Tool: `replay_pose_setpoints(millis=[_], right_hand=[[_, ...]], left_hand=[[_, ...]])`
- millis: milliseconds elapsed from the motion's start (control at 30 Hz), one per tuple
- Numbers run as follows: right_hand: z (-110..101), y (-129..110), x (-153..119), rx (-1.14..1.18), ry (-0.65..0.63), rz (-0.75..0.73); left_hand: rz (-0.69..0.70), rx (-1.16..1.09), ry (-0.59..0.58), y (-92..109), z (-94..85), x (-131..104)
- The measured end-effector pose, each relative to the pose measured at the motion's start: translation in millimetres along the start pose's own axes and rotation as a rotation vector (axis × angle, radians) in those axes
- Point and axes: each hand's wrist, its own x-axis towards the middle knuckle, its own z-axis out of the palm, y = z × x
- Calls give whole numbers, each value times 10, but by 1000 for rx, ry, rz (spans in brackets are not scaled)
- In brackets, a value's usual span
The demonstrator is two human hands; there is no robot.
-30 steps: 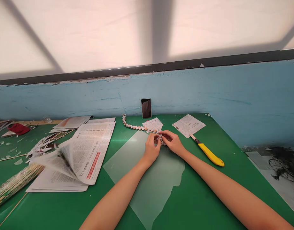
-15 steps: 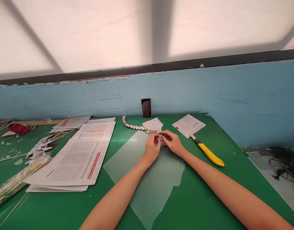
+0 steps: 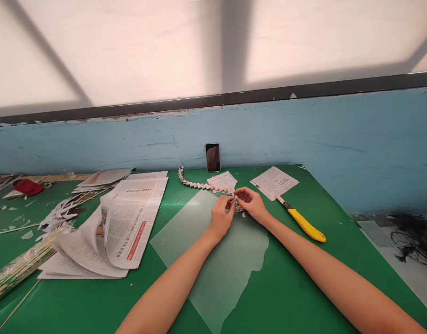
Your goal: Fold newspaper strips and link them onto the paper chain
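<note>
A zigzag chain of folded paper (image 3: 199, 185) runs along the green table from near the wall to my hands. My left hand (image 3: 222, 215) pinches the chain's near end between thumb and fingers. Close against it on the right, my right hand (image 3: 251, 204) grips the same end, its thumb and fingertips pressed together. A short curled part of the chain hangs below the fingertips. Under my hands lies a translucent sheet (image 3: 223, 264). Behind them is a small piece of newspaper (image 3: 223, 180); the chain passes over its edge.
A phone (image 3: 212, 157) leans on the blue wall. To the right, a yellow-handled knife (image 3: 306, 225) touches newspaper squares (image 3: 274, 182). On the left are stacked newspapers (image 3: 137, 218), wrapped thin sticks (image 3: 22, 269), paper scraps and a red cloth (image 3: 28, 187).
The near left corner of the top newspaper has lifted and curled over to the right. My fingers have shifted slightly around the chain's end, and more of the curled part shows below them.
</note>
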Motion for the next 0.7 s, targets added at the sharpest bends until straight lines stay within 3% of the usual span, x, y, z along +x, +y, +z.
replay_pose_setpoints(millis=[167,700], right_hand=[[-28,-2,14,-14,-16,24],[16,-41,-21,-92,36,-19]], left_hand=[[38,5,-7,2,7,-11],[-25,35,39,-17,4,-3]])
